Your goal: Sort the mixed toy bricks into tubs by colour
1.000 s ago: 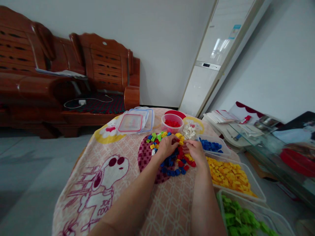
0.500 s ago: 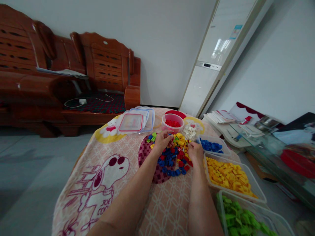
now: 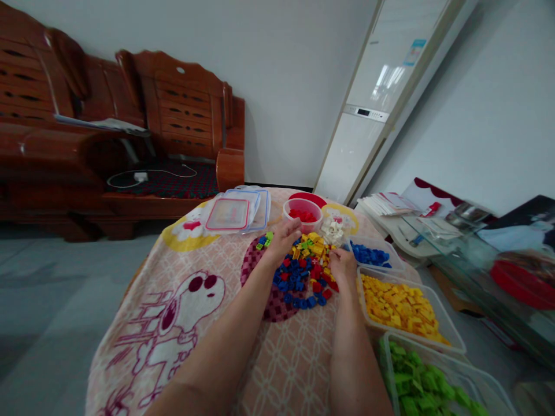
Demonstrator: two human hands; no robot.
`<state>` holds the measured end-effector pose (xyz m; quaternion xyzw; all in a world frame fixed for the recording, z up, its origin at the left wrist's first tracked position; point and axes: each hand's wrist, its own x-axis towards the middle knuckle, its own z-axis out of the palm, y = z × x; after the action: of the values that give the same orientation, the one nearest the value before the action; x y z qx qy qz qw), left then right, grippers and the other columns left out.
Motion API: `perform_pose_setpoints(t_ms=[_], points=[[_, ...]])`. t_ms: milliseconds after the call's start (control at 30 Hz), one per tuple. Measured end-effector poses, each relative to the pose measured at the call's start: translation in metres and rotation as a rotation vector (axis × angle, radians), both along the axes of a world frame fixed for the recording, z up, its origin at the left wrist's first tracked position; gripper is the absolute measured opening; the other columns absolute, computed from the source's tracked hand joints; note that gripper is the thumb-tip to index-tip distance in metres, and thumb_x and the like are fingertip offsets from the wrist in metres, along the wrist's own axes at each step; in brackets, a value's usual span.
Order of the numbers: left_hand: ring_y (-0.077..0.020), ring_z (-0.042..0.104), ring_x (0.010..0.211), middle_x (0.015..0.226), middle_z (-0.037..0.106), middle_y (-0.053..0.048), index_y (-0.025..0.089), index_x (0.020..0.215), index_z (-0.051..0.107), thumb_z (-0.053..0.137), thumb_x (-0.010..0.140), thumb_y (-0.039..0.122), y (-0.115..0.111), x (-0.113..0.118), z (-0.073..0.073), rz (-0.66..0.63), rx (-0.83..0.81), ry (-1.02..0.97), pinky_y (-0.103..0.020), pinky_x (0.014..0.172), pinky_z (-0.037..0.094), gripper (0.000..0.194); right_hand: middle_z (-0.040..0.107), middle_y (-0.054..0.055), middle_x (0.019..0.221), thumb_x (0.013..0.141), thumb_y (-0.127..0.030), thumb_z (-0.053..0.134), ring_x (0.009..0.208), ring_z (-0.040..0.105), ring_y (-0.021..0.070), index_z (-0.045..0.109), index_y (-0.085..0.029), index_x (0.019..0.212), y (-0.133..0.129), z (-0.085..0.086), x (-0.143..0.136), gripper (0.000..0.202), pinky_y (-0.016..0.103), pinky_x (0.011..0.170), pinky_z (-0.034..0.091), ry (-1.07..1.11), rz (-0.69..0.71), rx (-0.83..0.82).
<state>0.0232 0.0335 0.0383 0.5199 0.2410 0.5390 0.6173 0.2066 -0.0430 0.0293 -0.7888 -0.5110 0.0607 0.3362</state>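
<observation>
My left hand [image 3: 282,241] is at the near left side of a round tub [image 3: 309,226] of red toy bricks [image 3: 303,215]. Its fingers stretch out towards the rim, and I see nothing held in them. Below and right of it lies a mixed pile of toy bricks: yellow ones [image 3: 315,245] at the back, blue ones [image 3: 295,277] in front, red ones [image 3: 316,286] among them. My right hand [image 3: 343,264] rests at the pile's right edge, fingers curled together; whatever they pinch is hidden. White bricks [image 3: 333,232] are heaped just beyond it.
Right of the pile stand clear boxes of blue bricks [image 3: 368,255], yellow bricks [image 3: 403,309] and green bricks [image 3: 427,378]. Stacked lids [image 3: 229,214] lie at the table's back left. A glass-topped table [image 3: 468,266] is close on the right, a wooden bench [image 3: 186,115] behind.
My left hand has lifted from the pile towards the tub of red bricks, its fingers straightening. My right hand stays at the pile's right edge. The whole view has shifted slightly.
</observation>
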Motion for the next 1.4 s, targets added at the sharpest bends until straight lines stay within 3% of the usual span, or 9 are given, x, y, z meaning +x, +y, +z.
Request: perform_pose_setpoints(t_ms=[200, 367, 500, 633, 933, 1067, 1167, 1267, 1400], points=[[-0.0205, 0.069, 0.091, 0.103, 0.074, -0.008, 0.014, 0.105, 0.071, 0.062, 0.075, 0.018, -0.012, 0.007, 0.003, 0.055, 0.27, 0.497, -0.034, 0.086, 0.054, 0.032, 0.068, 0.006, 0.065, 0.081, -0.027, 0.049, 0.067, 0.061, 0.0184, 0.076, -0.017, 0.083, -0.001, 0.003, -0.001, 0.029, 0.025, 0.063, 0.043, -0.002, 0.021, 0.035], [-0.0191, 0.066, 0.089, 0.098, 0.073, -0.006, 0.017, 0.099, 0.073, 0.06, 0.076, 0.013, -0.028, 0.015, 0.006, 0.069, 0.572, 0.916, -0.031, 0.087, 0.052, 0.027, 0.068, 0.006, 0.066, 0.081, -0.026, 0.049, 0.067, 0.061, 0.0176, 0.076, -0.018, 0.083, -0.001, 0.003, -0.002, 0.029, 0.024, 0.062, 0.042, -0.017, 0.019, 0.051], [-0.0217, 0.063, 0.1, 0.101, 0.071, -0.007, 0.019, 0.1, 0.071, 0.063, 0.074, 0.013, -0.032, 0.017, 0.002, 0.008, 0.724, 1.074, -0.033, 0.093, 0.049, 0.027, 0.07, 0.007, 0.07, 0.082, -0.026, 0.047, 0.067, 0.06, 0.0181, 0.076, -0.017, 0.085, -0.001, 0.001, -0.001, 0.031, 0.025, 0.062, 0.042, -0.024, 0.02, 0.033], [-0.0221, 0.063, 0.101, 0.101, 0.07, -0.006, 0.019, 0.098, 0.07, 0.062, 0.075, 0.014, -0.033, 0.017, 0.0, 0.008, 0.732, 1.111, -0.033, 0.092, 0.048, 0.025, 0.07, 0.007, 0.073, 0.083, -0.025, 0.046, 0.067, 0.06, 0.0183, 0.076, -0.016, 0.086, -0.001, 0.0, -0.001, 0.032, 0.026, 0.062, 0.041, -0.034, 0.02, 0.021], [-0.0202, 0.066, 0.089, 0.094, 0.072, -0.005, 0.019, 0.1, 0.07, 0.058, 0.074, 0.017, -0.036, 0.018, 0.004, 0.069, 0.647, 1.05, -0.029, 0.083, 0.05, 0.029, 0.07, 0.007, 0.076, 0.083, -0.027, 0.048, 0.071, 0.061, 0.0178, 0.076, -0.016, 0.085, -0.001, -0.003, 0.0, 0.03, 0.025, 0.065, 0.041, -0.04, 0.013, 0.043], [-0.0181, 0.067, 0.082, 0.09, 0.073, -0.005, 0.018, 0.106, 0.069, 0.055, 0.076, 0.017, -0.035, 0.018, 0.003, 0.163, 0.526, 0.92, -0.028, 0.08, 0.051, 0.033, 0.07, 0.007, 0.073, 0.083, -0.029, 0.048, 0.069, 0.061, 0.0188, 0.076, -0.017, 0.086, 0.0, -0.004, 0.001, 0.031, 0.026, 0.064, 0.043, -0.015, 0.013, 0.062], [-0.0162, 0.066, 0.074, 0.082, 0.073, -0.004, 0.016, 0.103, 0.07, 0.056, 0.075, 0.016, -0.028, 0.018, 0.0, 0.21, 0.349, 0.724, -0.029, 0.075, 0.053, 0.032, 0.07, 0.007, 0.072, 0.083, -0.03, 0.047, 0.069, 0.062, 0.0194, 0.076, -0.016, 0.087, 0.001, -0.006, 0.002, 0.032, 0.026, 0.064, 0.043, -0.004, 0.013, 0.063], [-0.0146, 0.065, 0.062, 0.069, 0.07, -0.002, 0.013, 0.103, 0.07, 0.056, 0.075, 0.016, -0.02, 0.015, -0.002, 0.175, 0.069, 0.429, -0.029, 0.068, 0.055, 0.031, 0.07, 0.007, 0.072, 0.083, -0.031, 0.047, 0.07, 0.063, 0.0199, 0.076, -0.016, 0.088, 0.001, -0.007, 0.002, 0.033, 0.027, 0.065, 0.044, 0.002, 0.01, 0.054], [-0.0147, 0.069, 0.072, 0.082, 0.072, -0.004, 0.011, 0.108, 0.067, 0.063, 0.074, 0.021, -0.008, 0.009, -0.001, 0.106, -0.137, 0.024, -0.034, 0.08, 0.057, 0.035, 0.071, 0.007, 0.075, 0.083, -0.031, 0.047, 0.071, 0.063, 0.0197, 0.076, -0.017, 0.09, 0.001, -0.008, 0.003, 0.033, 0.026, 0.065, 0.044, 0.011, -0.003, 0.047]])
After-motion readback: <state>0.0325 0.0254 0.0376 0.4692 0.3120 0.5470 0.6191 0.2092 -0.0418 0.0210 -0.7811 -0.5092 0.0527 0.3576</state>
